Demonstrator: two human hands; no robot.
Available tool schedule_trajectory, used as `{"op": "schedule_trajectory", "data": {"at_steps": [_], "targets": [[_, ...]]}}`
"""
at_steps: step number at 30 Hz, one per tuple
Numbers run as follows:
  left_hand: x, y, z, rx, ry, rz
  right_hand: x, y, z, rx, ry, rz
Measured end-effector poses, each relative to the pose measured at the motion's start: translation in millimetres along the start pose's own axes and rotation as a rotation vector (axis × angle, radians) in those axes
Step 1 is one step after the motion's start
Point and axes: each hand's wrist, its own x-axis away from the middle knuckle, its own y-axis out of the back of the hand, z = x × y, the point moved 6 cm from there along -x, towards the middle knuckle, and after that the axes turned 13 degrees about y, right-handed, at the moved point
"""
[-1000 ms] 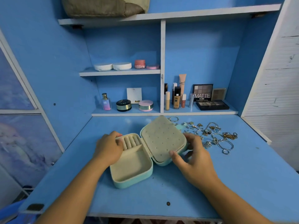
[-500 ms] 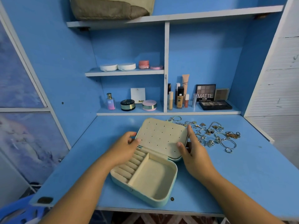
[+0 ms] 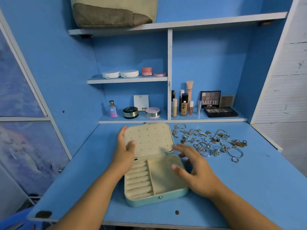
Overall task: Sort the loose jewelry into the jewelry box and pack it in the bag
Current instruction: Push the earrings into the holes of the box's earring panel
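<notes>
Jewelry box [image 3: 154, 181] sits open on the blue tabletop [image 3: 249, 188], near the front edge, middle of view. Teal outside, cream lining. Lid [image 3: 149, 140] is folded back away from the person, its dotted inner panel facing up. Base has ring rolls [image 3: 138, 181] in the left part and one plain compartment [image 3: 164, 175] on the right; nothing shows inside either.

Left hand [image 3: 125, 153] grips the lid's left edge, thumb on the inner panel, fingers [image 3: 121, 133] wrapped behind the edge. Right hand [image 3: 197, 175] is over the box's right side, fingers spread wide and holding nothing. It is a bit blurred, so cannot tell if it touches the box.

Loose jewelry [image 3: 211, 141] lies scattered on the tabletop just right of the lid: rings, chains, small gold and silver bits, all outside the box.

Bag [image 3: 113, 14], beige and brown, lies on the top shelf [image 3: 216, 20], well apart from the box. The lower shelves hold makeup: a perfume bottle [image 3: 113, 109], round compacts [image 3: 130, 112], tubes [image 3: 189, 90] and an eyeshadow palette [image 3: 220, 112].
</notes>
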Motion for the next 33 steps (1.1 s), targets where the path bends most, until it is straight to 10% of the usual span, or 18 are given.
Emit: {"op": "schedule_trajectory", "data": {"at_steps": [24, 33], "targets": [[-14, -18, -4, -0.886, 0.208, -0.084, -29, 19, 13, 0.484, 0.134, 0.567], [-38, -70, -26, -1.095, -0.014, 0.136, -91, 107, -65, 0.554, -0.261, 0.067]]}}
